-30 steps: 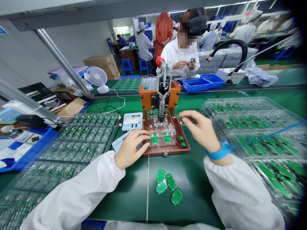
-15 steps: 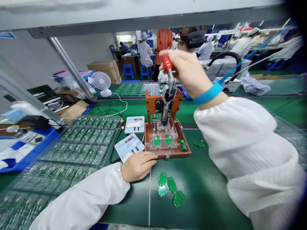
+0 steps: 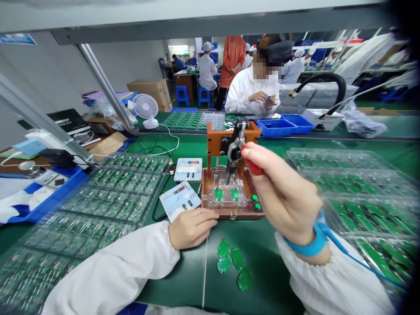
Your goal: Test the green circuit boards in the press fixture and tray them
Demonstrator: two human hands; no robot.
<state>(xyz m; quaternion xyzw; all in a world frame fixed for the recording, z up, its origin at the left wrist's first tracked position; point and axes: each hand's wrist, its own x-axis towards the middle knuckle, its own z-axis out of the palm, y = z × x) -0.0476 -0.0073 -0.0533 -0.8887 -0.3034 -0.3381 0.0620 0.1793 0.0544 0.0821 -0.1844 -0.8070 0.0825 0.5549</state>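
Observation:
My right hand (image 3: 284, 192) is wrapped round the red handle (image 3: 252, 161) of a toggle clamp (image 3: 236, 142). The clamp sits on an orange upright of a test fixture with a brown base (image 3: 223, 214). Below it, a clear plate (image 3: 226, 194) lies over two green circuit boards (image 3: 218, 194), close on them. My left hand (image 3: 190, 228) lies flat, fingers stretched, with its fingertips at the base's front left corner. Several loose green boards (image 3: 236, 258) lie on the green mat in front of the fixture. Two green buttons (image 3: 255, 202) stand on the base's right side.
Two display boxes (image 3: 180, 201) sit left of the fixture. Trays of circuit boards (image 3: 124, 197) fill the left side, and more trays (image 3: 364, 192) the right. Behind stand a white fan (image 3: 145, 107) and blue bins (image 3: 277, 127). A co-worker (image 3: 252, 92) sits opposite.
My right hand has swung the red handle down and toward me from upright. The clear plate has come down onto the boards. My left hand stays by the base.

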